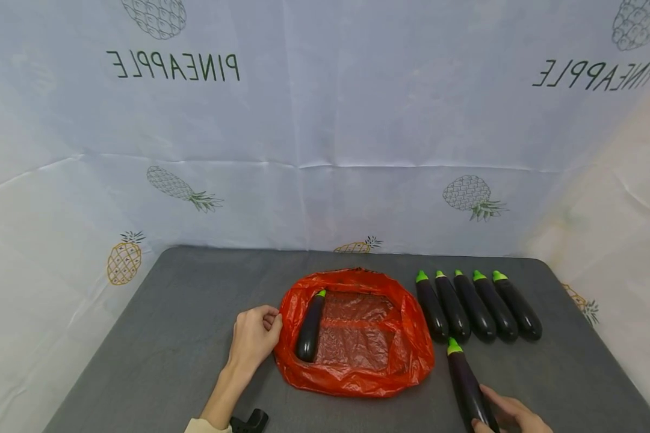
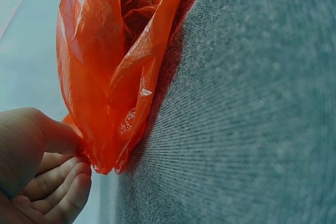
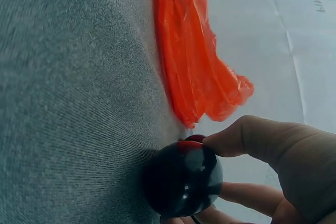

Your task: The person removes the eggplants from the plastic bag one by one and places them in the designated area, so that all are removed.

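A red plastic bag (image 1: 357,385) lies with its mouth spread wide on the grey table. Inside it, along the left side, is one dark eggplant (image 1: 310,329) with a green cap. My left hand (image 1: 254,337) pinches the bag's left rim between thumb and fingers; the left wrist view shows the thumb on the gathered red film (image 2: 105,129). At the front right, my right hand (image 1: 511,414) grips another eggplant (image 1: 467,385) around its thick lower end, its green cap pointing toward the back. In the right wrist view the round, glossy end of this eggplant faces the camera.
Several more eggplants (image 1: 479,310) lie side by side in a slanted row to the right of the bag, caps toward the back. Behind the grey table (image 1: 206,282) hangs a white cloth (image 1: 314,204) with pineapple prints.
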Tool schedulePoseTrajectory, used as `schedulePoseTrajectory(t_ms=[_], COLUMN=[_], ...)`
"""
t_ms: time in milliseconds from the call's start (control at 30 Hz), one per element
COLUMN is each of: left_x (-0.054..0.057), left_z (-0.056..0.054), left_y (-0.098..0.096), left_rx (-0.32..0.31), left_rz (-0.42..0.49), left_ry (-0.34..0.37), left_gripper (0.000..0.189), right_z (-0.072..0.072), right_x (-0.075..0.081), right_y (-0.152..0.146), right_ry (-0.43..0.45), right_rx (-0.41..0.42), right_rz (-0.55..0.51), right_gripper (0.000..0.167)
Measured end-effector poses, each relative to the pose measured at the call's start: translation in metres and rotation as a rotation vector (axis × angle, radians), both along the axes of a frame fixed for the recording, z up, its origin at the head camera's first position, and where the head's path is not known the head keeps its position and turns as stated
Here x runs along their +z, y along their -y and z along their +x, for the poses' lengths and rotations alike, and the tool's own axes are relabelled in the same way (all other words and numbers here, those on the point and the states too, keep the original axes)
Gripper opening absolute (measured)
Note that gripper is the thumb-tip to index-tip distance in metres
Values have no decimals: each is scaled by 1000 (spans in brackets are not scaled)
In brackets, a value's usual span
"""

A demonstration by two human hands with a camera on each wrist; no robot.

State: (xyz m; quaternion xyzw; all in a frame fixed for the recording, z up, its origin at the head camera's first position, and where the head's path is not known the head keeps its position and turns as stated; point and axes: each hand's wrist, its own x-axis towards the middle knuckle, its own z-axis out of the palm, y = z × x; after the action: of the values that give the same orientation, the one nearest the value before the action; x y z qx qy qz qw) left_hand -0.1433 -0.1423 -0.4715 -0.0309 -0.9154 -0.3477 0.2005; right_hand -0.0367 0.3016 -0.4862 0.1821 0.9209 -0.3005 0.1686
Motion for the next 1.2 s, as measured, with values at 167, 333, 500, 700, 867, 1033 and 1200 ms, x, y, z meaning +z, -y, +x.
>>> schedulePoseTrajectory(t_ms=[167, 333, 500, 700, 867, 1033, 1200], left_x=[0, 1, 1, 1, 0, 0, 0], left_z=[0, 0, 1, 1, 1, 1, 0], left_y=[0, -1, -1, -1, 0, 0, 0], left_rx=[1, 2, 4, 5, 6, 2, -2], left_rz=[-3, -5, -9, -13, -13, -15, -12], left_ry=[-7, -2, -7, -8, -5, -13, -12], left_gripper=[7, 7, 7, 7, 8, 8, 8], right_z=[0, -2, -3, -5, -5, -2, -1], right_x=[-2, 1, 3, -5, 1, 19, 36], right_y=[5, 9, 11, 11, 15, 31, 47], right_ry=[-67, -84, -88, -114, -168, -346, -481], right_rx=[-55, -74, -103, -130, -136, -229, -265], right_rz=[4, -3, -4, -6, 12, 25, 36], right_gripper=[76, 76, 75, 75, 77, 65, 52])
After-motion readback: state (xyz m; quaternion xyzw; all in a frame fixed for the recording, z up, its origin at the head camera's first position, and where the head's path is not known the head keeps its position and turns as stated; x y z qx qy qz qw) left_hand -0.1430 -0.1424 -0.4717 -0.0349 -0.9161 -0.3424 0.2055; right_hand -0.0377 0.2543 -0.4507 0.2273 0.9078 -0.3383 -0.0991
